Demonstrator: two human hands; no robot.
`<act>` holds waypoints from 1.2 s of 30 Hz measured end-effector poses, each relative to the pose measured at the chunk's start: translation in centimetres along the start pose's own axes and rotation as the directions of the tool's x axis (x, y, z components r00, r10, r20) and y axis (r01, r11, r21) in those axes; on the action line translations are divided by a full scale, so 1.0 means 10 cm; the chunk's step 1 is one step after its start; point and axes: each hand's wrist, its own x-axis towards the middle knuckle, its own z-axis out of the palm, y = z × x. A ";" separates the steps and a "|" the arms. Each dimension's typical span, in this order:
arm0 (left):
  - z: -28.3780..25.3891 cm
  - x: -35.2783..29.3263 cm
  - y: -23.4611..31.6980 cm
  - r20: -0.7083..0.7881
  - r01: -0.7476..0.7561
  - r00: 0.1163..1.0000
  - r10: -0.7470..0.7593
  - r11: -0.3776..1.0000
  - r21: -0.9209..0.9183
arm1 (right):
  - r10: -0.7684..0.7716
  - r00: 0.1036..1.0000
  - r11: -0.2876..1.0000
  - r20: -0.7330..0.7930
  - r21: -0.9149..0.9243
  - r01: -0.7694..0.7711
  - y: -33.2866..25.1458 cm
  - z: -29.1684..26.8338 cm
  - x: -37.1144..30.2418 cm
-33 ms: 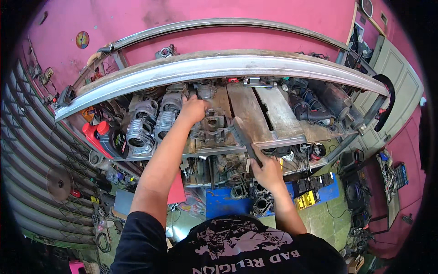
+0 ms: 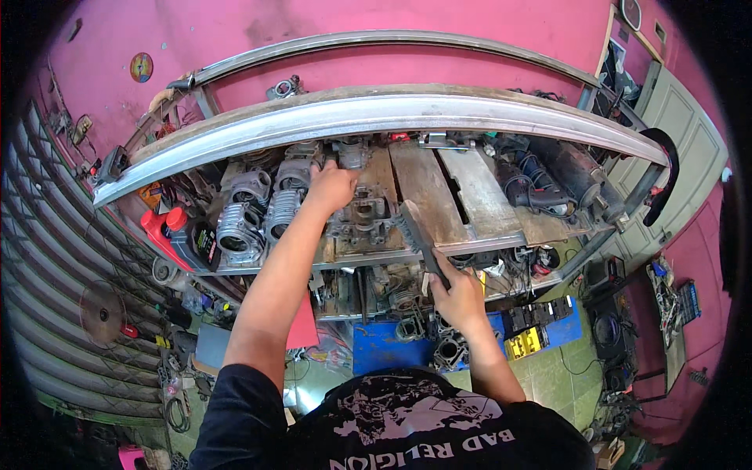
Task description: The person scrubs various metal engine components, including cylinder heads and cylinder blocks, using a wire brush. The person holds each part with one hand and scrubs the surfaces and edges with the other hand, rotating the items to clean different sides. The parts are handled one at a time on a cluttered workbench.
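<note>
My right hand [image 2: 460, 301] is closed around the dark handle of a brush [image 2: 419, 239], its bristled head raised over the front edge of the shelf. Farther left, my left hand [image 2: 333, 186] reaches in among the engine parts with its fingers curled at a dark piece, mostly hidden, that I cannot make out. A flat grey engine casting [image 2: 364, 213], perhaps a cylinder head, lies between my hands. Finned engine cylinders [image 2: 239, 233] stand in rows left of my left forearm. Behind my left fingers sits another metal casting [image 2: 354, 150].
A metal rail [image 2: 392, 112] crosses above the back of the shelf. Red and black bottles [image 2: 176, 235] stand at its left end. Wooden boards [image 2: 427, 192] cover the middle, with a power tool [image 2: 540, 192] to the right. More engine parts [image 2: 450, 348] lie below.
</note>
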 end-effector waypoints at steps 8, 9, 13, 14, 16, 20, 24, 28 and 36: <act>0.25 -0.31 0.01 0.037 0.026 0.999 -0.030 0.994 0.105 | 0.051 0.992 0.979 0.112 -0.200 -0.028 -0.21 0.59 0.96; 0.34 -0.29 0.01 -0.020 0.004 1.000 -0.002 0.994 0.107 | 0.046 0.992 0.984 0.117 -0.174 -0.025 -0.13 0.63 1.13; 0.33 -0.21 0.13 0.092 0.044 0.994 -0.065 0.976 0.212 | 0.003 0.984 0.992 0.178 -0.127 0.020 -0.01 0.57 1.26; 0.32 -0.19 0.12 0.143 0.048 0.986 -0.083 0.971 0.236 | -0.017 0.980 0.989 0.199 -0.139 0.046 -0.07 0.46 1.12; 0.32 -0.22 0.08 0.198 0.051 0.975 -0.103 0.966 0.252 | -0.105 0.985 0.980 0.134 -0.153 0.125 -0.13 0.35 0.77; 0.30 -0.28 0.05 0.174 0.061 0.980 -0.097 0.978 0.202 | -0.033 0.993 0.985 0.111 -0.163 0.051 -0.36 0.25 0.58; 0.29 -0.27 0.13 0.133 0.054 0.988 -0.078 0.983 0.175 | 0.094 0.985 0.992 0.142 -0.096 -0.081 -0.08 0.67 1.25; 0.38 -0.36 0.14 -0.003 0.097 0.995 -0.098 0.980 0.173 | 0.093 0.972 0.991 0.214 0.074 -0.112 0.08 0.58 1.36; 0.87 -0.84 0.37 -0.504 0.306 0.777 -0.377 0.926 -0.222 | 0.044 0.991 0.999 0.126 -0.030 -0.041 -0.31 0.13 0.76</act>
